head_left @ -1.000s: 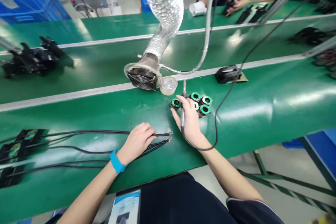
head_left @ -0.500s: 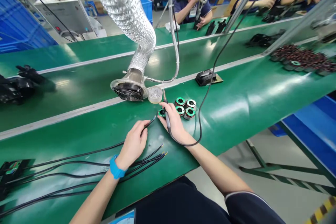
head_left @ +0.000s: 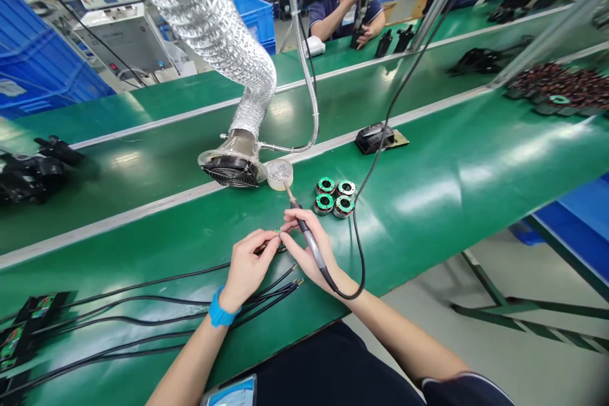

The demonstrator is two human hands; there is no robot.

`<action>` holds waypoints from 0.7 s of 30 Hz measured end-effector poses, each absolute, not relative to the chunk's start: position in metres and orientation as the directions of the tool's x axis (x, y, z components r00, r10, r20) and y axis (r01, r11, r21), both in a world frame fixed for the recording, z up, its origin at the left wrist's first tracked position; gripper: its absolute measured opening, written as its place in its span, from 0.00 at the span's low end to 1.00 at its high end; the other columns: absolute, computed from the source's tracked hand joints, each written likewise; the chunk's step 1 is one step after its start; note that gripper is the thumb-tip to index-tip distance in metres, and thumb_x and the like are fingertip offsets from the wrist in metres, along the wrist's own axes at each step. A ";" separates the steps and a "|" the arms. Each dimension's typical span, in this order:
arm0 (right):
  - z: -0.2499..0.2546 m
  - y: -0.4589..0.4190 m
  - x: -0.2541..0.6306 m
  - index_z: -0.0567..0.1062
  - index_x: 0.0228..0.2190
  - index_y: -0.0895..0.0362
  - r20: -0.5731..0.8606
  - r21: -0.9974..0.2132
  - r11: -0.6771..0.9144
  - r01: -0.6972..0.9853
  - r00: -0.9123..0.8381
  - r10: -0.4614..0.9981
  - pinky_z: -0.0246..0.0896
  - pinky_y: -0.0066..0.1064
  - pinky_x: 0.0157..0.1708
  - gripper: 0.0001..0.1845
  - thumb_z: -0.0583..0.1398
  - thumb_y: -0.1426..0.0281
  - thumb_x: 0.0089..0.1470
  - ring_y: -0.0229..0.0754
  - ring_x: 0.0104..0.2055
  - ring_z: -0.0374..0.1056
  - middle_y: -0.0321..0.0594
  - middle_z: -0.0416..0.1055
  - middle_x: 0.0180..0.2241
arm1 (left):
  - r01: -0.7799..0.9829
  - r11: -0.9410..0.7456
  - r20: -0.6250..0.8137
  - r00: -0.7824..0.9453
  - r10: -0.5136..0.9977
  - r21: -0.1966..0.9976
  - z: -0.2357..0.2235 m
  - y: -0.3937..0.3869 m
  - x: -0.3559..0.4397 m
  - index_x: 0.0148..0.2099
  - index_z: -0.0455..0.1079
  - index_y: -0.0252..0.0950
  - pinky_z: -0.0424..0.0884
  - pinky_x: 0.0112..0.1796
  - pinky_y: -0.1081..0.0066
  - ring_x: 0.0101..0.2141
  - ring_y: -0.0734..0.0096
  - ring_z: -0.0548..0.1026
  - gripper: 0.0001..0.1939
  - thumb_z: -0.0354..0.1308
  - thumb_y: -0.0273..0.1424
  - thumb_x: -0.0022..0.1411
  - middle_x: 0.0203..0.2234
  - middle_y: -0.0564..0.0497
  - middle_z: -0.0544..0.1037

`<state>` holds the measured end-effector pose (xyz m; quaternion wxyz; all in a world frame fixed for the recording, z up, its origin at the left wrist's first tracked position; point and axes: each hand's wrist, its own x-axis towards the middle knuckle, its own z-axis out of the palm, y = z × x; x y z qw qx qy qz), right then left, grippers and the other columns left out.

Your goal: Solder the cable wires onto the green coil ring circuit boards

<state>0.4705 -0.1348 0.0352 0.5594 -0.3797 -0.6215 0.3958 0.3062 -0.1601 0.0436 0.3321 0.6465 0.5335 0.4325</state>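
Right now the left hand [head_left: 248, 269] is pinched closed on what looks like a thin black cable end [head_left: 264, 247], at a small green-ringed coil [head_left: 278, 242] below the fume extractor fan [head_left: 233, 171]. The right hand [head_left: 310, 249] grips a soldering iron [head_left: 307, 238] penlike, its tip aimed toward the fan. Watch that tip: one slip could burn the cable's insulation or those fingers!

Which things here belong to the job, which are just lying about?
Job: left hand, right hand, soldering iron, green-rimmed coil, four like coils, black leads, fume extractor.
Lying about: black unit beyond the rail, black assemblies on the far belt.
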 end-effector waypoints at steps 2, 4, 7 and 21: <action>0.036 -0.133 0.468 0.72 0.52 0.49 0.382 -0.923 0.384 0.014 -0.065 0.922 0.72 0.33 0.48 0.21 0.63 0.76 0.59 0.37 0.40 0.74 0.38 0.70 0.44 | 0.394 -0.202 0.199 0.049 0.979 0.897 0.044 -0.160 0.308 0.40 0.81 0.36 0.66 0.29 0.75 0.27 0.75 0.71 0.10 0.61 0.35 0.69 0.27 0.52 0.76; 0.036 -0.132 0.466 0.73 0.51 0.49 0.366 -0.930 0.367 -0.004 -0.054 0.929 0.73 0.33 0.47 0.20 0.64 0.75 0.59 0.37 0.39 0.74 0.37 0.70 0.43 | 0.346 -0.158 0.164 0.012 0.986 0.925 0.043 -0.161 0.309 0.41 0.80 0.36 0.66 0.29 0.75 0.27 0.75 0.70 0.09 0.63 0.36 0.68 0.27 0.52 0.76; 0.034 -0.134 0.462 0.74 0.51 0.49 0.323 -0.945 0.321 -0.063 -0.025 0.946 0.74 0.32 0.46 0.20 0.66 0.74 0.58 0.37 0.37 0.74 0.37 0.70 0.42 | 0.226 -0.074 0.090 -0.062 0.994 0.971 0.042 -0.162 0.310 0.39 0.78 0.35 0.66 0.28 0.76 0.25 0.76 0.69 0.10 0.65 0.37 0.66 0.26 0.53 0.76; 0.025 -0.158 0.446 0.71 0.51 0.49 0.471 -0.841 0.458 0.288 -0.026 0.882 0.70 0.39 0.46 0.16 0.64 0.70 0.63 0.45 0.43 0.70 0.39 0.68 0.41 | 0.030 0.012 -0.005 -0.216 0.976 0.999 0.039 -0.159 0.298 0.32 0.78 0.36 0.67 0.34 0.73 0.31 0.71 0.70 0.11 0.67 0.38 0.62 0.29 0.51 0.74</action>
